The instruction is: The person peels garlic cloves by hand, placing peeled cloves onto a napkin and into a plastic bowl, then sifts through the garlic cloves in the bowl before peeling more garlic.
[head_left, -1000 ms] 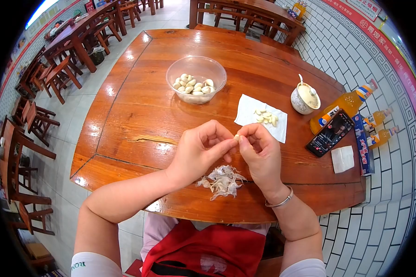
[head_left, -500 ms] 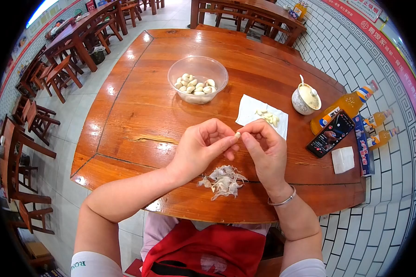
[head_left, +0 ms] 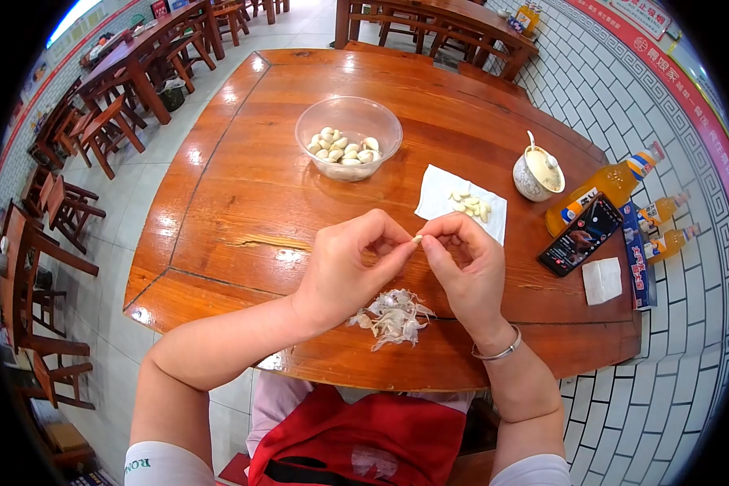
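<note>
Between the fingertips of both hands is a small pale garlic clove (head_left: 417, 238), mostly covered by the fingers. My left hand (head_left: 350, 261) pinches it from the left, thumb against forefinger. From the other side my right hand (head_left: 468, 263) grips it the same way. Below them on the table lies a loose heap of papery garlic skins (head_left: 398, 318). Beyond my right hand, several peeled garlic cloves (head_left: 471, 204) rest on a white napkin (head_left: 435, 188). Farther off, a clear plastic bowl (head_left: 387, 139) holds several unpeeled-looking cloves (head_left: 342, 149).
All this stands on a wooden table (head_left: 243, 186). To the right are a lidded sugar-type jar (head_left: 536, 180) with a spoon, a large orange drink bottle (head_left: 603, 188), a propped phone (head_left: 581, 235), a folded tissue (head_left: 602, 281) and a blue box (head_left: 637, 263) by the tiled wall.
The fingers of my left hand have curled in more and its grip on the clove has shifted slightly. Both hands stay in nearly the same place.
</note>
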A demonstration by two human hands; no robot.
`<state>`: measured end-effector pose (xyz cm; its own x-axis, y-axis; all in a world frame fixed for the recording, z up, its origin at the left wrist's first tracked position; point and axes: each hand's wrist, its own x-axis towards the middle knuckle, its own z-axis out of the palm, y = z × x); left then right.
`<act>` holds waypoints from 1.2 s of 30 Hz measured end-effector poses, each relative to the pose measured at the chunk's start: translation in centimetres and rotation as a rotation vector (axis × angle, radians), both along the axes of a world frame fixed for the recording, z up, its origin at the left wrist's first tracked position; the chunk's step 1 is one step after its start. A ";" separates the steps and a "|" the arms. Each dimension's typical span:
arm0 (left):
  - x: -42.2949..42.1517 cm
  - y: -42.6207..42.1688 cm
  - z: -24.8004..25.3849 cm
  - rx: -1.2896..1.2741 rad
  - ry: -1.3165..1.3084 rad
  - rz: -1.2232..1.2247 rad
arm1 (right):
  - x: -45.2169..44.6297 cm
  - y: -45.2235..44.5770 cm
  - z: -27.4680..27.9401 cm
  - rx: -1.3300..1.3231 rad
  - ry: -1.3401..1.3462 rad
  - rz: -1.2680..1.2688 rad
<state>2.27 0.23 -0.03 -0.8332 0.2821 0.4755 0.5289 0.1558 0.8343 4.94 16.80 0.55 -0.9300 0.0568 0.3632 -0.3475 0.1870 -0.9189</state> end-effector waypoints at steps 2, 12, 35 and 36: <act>0.0 0.0 0.1 -0.026 0.074 0.020 | 0.0 0.0 -0.1 0.002 0.002 0.001; 0.1 -0.2 0.3 -0.123 0.196 0.040 | 0.0 0.0 -0.4 0.020 0.016 0.005; 0.0 -0.1 -0.3 0.248 -0.512 -0.296 | 0.1 -0.1 -0.6 -0.029 0.010 0.010; -0.1 -0.1 -0.4 0.311 -0.552 -0.349 | 0.1 -0.1 -0.7 -0.029 0.009 0.010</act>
